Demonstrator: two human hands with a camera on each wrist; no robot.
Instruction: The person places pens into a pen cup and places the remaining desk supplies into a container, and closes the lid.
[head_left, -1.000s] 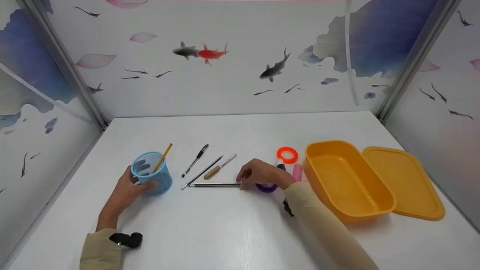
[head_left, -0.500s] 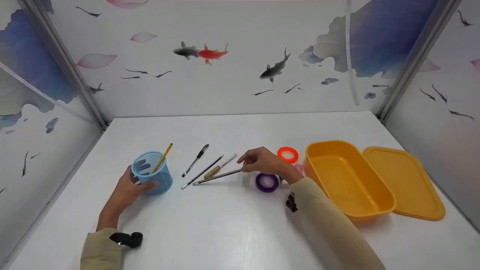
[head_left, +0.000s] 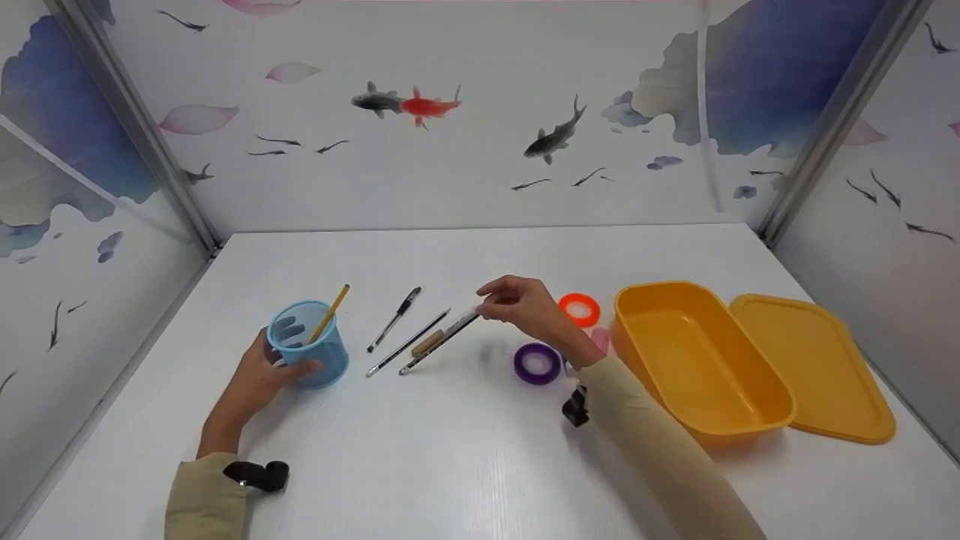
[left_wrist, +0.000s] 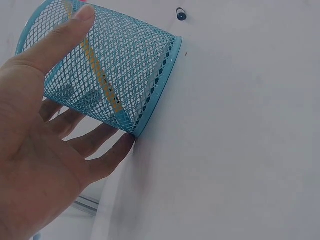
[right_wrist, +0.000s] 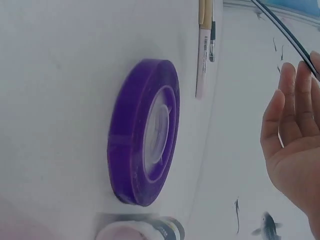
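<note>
My left hand (head_left: 255, 375) grips a light blue mesh pen holder (head_left: 330, 364) standing on the table, thumb on the near side and fingers behind. A yellow pencil (head_left: 330, 313) leans inside it; its lower part shows through the mesh in the left wrist view. My right hand (head_left: 525, 306) pinches the upper end of a dark striped pencil (head_left: 459, 325). That pencil slants down to the left, across a tan-capped pen (head_left: 427, 343); whether its low end touches the table I cannot tell. Left of it lie another dark striped pencil (head_left: 405, 346) and a black-capped clear pen (head_left: 395, 319).
Right of the pens lie a purple tape roll (head_left: 537, 381) and an orange ring (head_left: 580, 295). A pink item (head_left: 600, 339) is partly hidden by my right arm. Farther right stand a yellow tub (head_left: 697, 360) and its flat lid (head_left: 825, 360). Printed panels enclose the table.
My right hand has lifted one end of the striped pencil off the table and moved it away from me, so the pencil now slants steeply. The left hand keeps its grip on the pen holder.
</note>
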